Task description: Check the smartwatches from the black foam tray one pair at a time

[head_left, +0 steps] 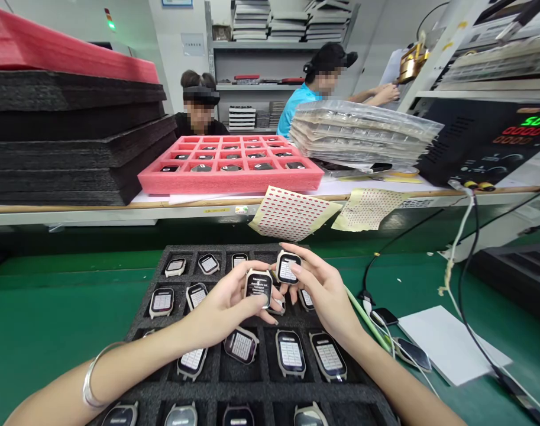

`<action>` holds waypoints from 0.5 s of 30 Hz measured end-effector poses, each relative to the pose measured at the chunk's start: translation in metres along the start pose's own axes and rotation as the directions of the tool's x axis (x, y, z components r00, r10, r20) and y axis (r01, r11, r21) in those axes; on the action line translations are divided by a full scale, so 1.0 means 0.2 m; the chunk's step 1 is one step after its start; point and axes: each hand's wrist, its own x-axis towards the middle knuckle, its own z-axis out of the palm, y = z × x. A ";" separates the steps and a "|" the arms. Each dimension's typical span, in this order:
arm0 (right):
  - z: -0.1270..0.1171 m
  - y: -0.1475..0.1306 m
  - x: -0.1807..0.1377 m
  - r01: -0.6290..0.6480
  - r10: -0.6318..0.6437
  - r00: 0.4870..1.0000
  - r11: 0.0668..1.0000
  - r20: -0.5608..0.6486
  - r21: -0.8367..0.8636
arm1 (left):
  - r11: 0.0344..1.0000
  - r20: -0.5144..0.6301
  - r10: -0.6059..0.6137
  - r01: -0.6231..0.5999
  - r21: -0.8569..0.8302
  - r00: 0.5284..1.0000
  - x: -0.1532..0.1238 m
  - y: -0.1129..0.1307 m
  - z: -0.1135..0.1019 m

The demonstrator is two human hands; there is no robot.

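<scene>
My left hand (223, 307) holds a smartwatch body with a dark lit screen (258, 286) above a black foam tray (216, 378). My right hand (323, 290) holds a second smartwatch body with a white lit screen (288, 267), just right of the first. Both watches hover over the tray's middle rows. The tray's cells hold several more watch bodies, most with lit screens, such as one at the near middle (290, 352).
A pink foam tray (229, 177) with dark parts sits on the raised shelf, beside stacked black foam (74, 142) and a pile of clear blister trays (362, 130). Sticker sheets (291, 213) hang off the shelf edge. Cables, white paper (447, 343) and a power supply (487, 142) lie right. Two people sit behind.
</scene>
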 end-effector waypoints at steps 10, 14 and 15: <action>0.00 0.00 0.00 -0.010 0.010 1.000 1.000 0.014 -0.003 | 0.997 -0.010 0.007 -0.006 0.082 1.000 0.00 0.00 0.00; 0.00 0.00 0.00 -0.004 0.004 1.000 1.000 0.019 0.002 | 0.999 -0.017 0.012 -0.011 0.052 1.000 0.00 0.00 0.00; 0.00 0.01 0.00 -0.002 0.002 1.000 1.000 0.021 0.003 | 0.999 -0.016 0.010 -0.009 0.044 1.000 0.00 0.00 0.00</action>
